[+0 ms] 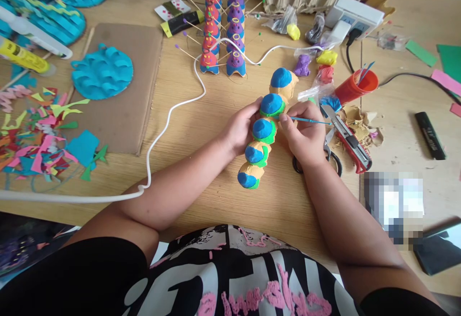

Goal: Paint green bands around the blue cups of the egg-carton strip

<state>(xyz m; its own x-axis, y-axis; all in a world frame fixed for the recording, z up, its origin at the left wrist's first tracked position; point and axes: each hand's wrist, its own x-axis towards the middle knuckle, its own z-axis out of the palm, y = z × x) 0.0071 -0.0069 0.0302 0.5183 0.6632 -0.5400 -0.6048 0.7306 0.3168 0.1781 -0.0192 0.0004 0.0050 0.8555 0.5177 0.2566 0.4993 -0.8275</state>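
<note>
A strip of several egg-carton bumps (280, 115) with blue clay tops and green clay beside them slants across the middle of the view. My left hand (242, 126) grips its left side, with fingertips partly hidden behind it. From the right, my right hand (306, 131) is closed on a thin blue tool (309, 120), whose tip touches the strip near the second bump from the top. Green clay is on the lower bumps, while the top one shows only blue on the tan carton.
Beyond stand red (209, 59) and purple (236, 61) carton figures with pins. A white cable (169, 114) crosses the table. At the right lie a box cutter (351, 144), scissors (334, 161) and an orange cup (360, 85); cardboard (144, 76) and paper scraps (46, 150) lie left.
</note>
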